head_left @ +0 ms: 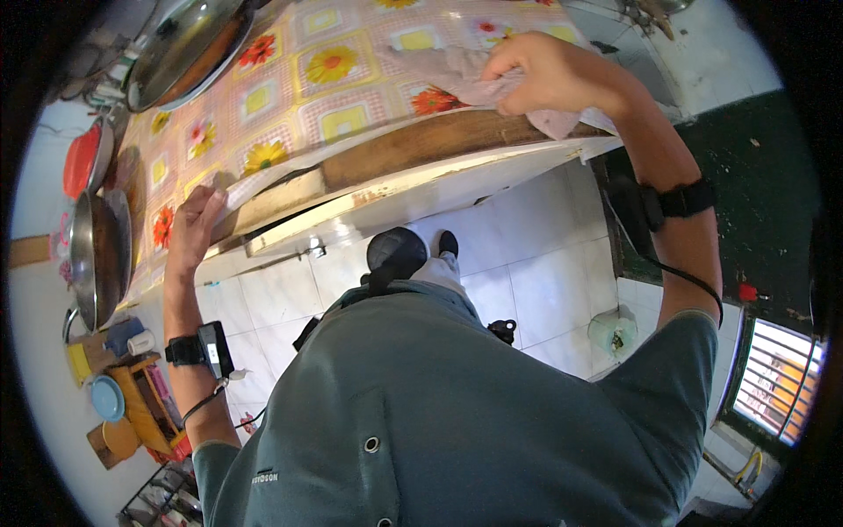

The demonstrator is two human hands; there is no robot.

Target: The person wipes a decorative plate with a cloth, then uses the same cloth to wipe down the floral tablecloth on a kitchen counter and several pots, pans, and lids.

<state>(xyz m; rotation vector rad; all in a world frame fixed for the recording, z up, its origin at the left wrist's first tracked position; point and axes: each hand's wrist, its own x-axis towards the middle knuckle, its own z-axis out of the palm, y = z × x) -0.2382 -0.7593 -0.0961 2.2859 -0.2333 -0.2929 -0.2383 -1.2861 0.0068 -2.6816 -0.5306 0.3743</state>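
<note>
A flowered plastic tablecloth covers a table with a worn wooden edge. At the near left, my left hand pinches the cloth's front edge, which is lifted a little off the wood. My right hand grips a crumpled pale pink cloth at the table's right front edge. Part of the pink cloth spreads over the tablecloth, and another part hangs over the wood below my fingers.
A large pan with a glass lid stands at the back left. A metal pan and a red bowl are along the left side. To the right lies a dark green surface. A pale bin stands on the tiled floor.
</note>
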